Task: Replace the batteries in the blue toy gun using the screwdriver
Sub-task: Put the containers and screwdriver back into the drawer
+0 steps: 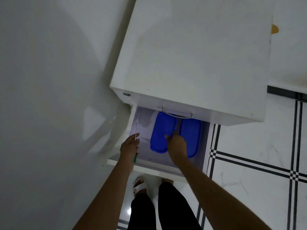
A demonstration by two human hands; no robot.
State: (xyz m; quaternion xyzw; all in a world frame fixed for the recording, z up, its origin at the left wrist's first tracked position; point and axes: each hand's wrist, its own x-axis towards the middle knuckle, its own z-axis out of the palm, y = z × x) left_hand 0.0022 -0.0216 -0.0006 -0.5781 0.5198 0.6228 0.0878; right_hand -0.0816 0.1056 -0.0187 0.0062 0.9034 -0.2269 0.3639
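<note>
My left hand (130, 146) is closed around a screwdriver (135, 133) with a green handle; its thin metal shaft points up over the open drawer (154, 165). Inside the drawer lie two blue lidded containers side by side, one on the left (162, 130) and one on the right (191, 135). My right hand (177, 142) reaches down between them, its fingers resting on the edge of the left blue lid. No toy gun or batteries are in sight.
The drawer is pulled out from a white cabinet (196, 55) that stands against a white wall (49, 80). A metal handle (177, 113) of the drawer above overhangs the containers. White floor tiles with dark lines (257, 163) lie to the right. My legs and a sandal (140, 185) are below.
</note>
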